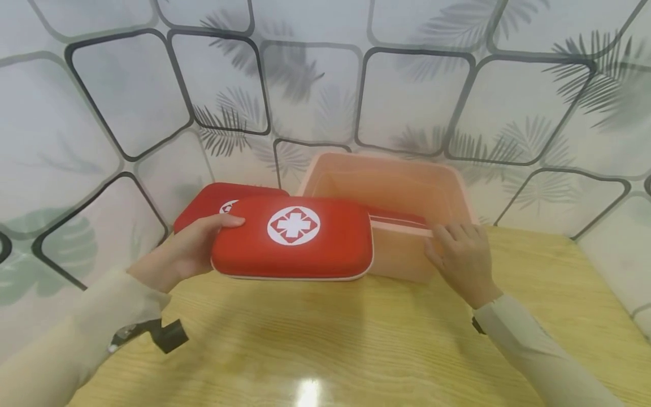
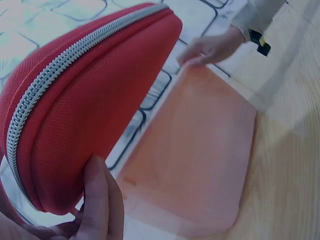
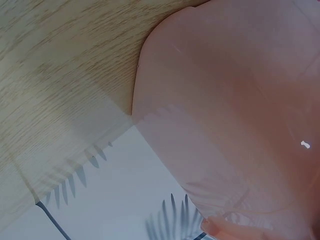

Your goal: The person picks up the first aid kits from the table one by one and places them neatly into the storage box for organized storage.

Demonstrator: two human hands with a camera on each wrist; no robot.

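Observation:
My left hand (image 1: 185, 251) grips the left end of a red first-aid case (image 1: 330, 249), thumb on its top. The case carries a white cross emblem and is held above the table, in front of a peach plastic bin (image 1: 399, 257). Its silver zipper (image 2: 55, 65) runs round the side in the left wrist view and looks closed. My right hand (image 1: 464, 257) holds the bin's rim near its front right corner, fingers over the edge and thumb outside. Inside the bin, part of a red item (image 1: 402, 217) with a pale line shows; the rest is hidden.
A second red case (image 1: 203, 206) with a similar emblem is behind my left hand, partly covered by the held one. The wood-grain table (image 1: 285, 333) meets a patterned wall covering (image 1: 315, 85) at the back and sides.

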